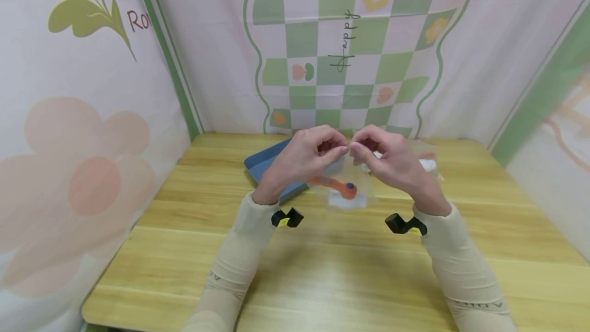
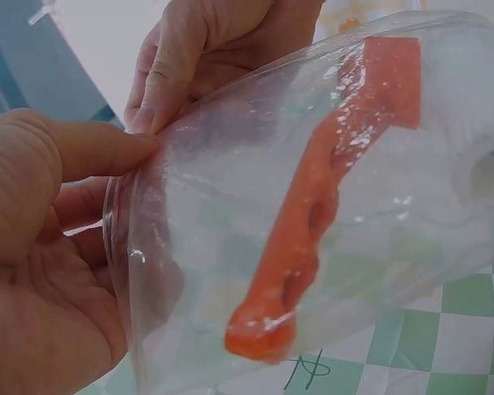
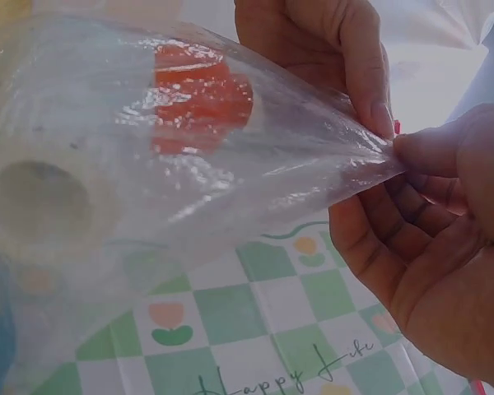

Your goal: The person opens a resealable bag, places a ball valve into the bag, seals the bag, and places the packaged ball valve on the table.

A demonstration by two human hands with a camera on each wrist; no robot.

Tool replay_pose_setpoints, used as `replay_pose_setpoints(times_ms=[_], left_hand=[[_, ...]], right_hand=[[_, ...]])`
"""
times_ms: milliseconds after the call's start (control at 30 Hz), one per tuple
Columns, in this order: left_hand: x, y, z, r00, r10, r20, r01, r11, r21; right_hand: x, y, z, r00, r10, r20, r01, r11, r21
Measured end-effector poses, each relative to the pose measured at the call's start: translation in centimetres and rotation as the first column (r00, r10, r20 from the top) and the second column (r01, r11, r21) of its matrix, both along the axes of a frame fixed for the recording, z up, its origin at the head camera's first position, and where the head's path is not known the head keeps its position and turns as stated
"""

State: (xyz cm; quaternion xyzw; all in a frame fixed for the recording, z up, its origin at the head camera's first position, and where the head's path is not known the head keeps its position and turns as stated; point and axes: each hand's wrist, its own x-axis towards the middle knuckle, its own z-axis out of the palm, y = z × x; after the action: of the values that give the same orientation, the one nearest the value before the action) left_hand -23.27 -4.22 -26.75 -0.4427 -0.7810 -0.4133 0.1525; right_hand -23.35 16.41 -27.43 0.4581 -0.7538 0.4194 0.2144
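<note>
A clear plastic bag (image 1: 367, 188) hangs between both hands above the table. Its top edge is pinched by my left hand (image 1: 301, 155) and my right hand (image 1: 392, 160), whose fingertips nearly meet. Through the film show an orange handle (image 2: 292, 239) with finger grooves and a white roll (image 3: 82, 202) with a hollow core. In the left wrist view, the thumb of the left hand (image 2: 45, 214) presses the bag's edge. The right wrist view shows the right hand (image 3: 457, 255) gripping the gathered corner. Whether the bag's mouth is parted, I cannot tell.
A blue tray (image 1: 258, 162) lies on the wooden table (image 1: 184, 224), partly behind the left hand. Another clear bag (image 1: 428, 150) with white and orange contents lies behind the right hand. Patterned curtains (image 1: 221, 65) enclose the table's back and sides.
</note>
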Motion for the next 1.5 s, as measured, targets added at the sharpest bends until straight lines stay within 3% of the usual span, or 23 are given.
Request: replay_pose_setpoints(times_ms=[367,667,800,1033,1267,1500], left_hand=[[-1.1,0.6,-0.3,0.999,0.041,0.026,-0.041,0.999,-0.023],[-3.1,1.0,-1.3,0.985,0.053,0.164,-0.028,0.987,-0.156],[-3.8,1.9,-2.1,0.982,0.051,0.179,-0.012,0.977,-0.212],[-4.5,3.4,-4.3,0.978,0.083,0.193,-0.022,0.954,-0.298],[-4.8,4.4,-5.6,0.986,0.07,0.154,-0.005,0.921,-0.389],[-4.2,4.8,-5.7,0.99,-0.046,0.137,0.106,0.872,-0.477]], right_hand=[[-0.7,0.6,0.3,1.0,-0.01,-0.015,0.011,0.999,0.044],[-2.8,4.2,0.3,0.987,0.039,0.157,-0.061,0.989,0.137],[-4.0,6.2,0.0,0.965,0.092,0.244,-0.123,0.985,0.118],[-5.4,8.6,-1.6,0.931,-0.012,0.364,-0.074,0.972,0.221],[-5.7,10.4,-3.0,0.901,-0.022,0.433,-0.108,0.956,0.272],[-4.7,11.8,-4.0,0.804,0.013,0.595,-0.188,0.954,0.233]])
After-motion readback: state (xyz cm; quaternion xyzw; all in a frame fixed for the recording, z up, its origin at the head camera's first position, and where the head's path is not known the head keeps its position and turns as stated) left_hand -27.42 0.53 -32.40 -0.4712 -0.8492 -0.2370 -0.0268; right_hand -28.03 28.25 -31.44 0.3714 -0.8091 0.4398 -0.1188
